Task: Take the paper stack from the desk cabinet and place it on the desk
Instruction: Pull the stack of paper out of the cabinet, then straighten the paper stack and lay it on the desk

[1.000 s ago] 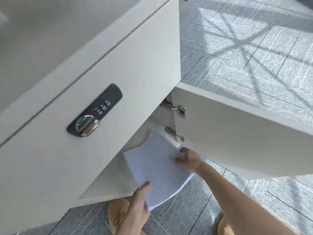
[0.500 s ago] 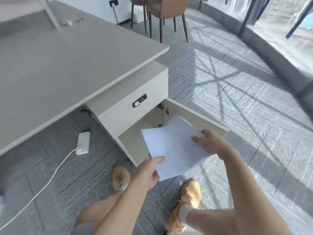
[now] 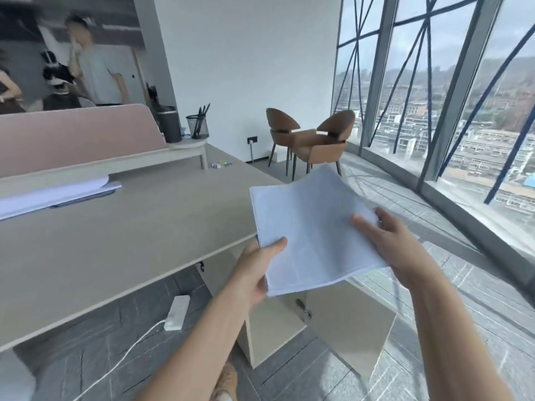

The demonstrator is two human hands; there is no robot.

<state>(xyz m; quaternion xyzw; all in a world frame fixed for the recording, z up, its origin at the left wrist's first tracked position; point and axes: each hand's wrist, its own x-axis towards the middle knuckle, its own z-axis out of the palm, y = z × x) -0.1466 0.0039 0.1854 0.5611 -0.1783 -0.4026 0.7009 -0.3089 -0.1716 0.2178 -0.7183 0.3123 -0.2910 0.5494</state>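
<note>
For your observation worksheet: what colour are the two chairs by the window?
Brown chairs, clearest in the head view.

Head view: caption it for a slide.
Both hands, left and right, carry the paper stack toward the desk.

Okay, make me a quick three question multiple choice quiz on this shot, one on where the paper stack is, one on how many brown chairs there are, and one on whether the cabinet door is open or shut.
1. Where is the paper stack?
A. Flat on the desk
B. Held in the air by both hands
C. Inside the cabinet

2. How many brown chairs stand by the window?
A. One
B. Two
C. Four

3. What state is the cabinet door in?
A. Swung open
B. Shut
C. Taken off

Answers:
1 B: the left hand and the right hand grip its edges, beyond the desk edge.
2 B: two chairs face each other.
3 A: the door stands out from the cabinet below the stack.
</note>
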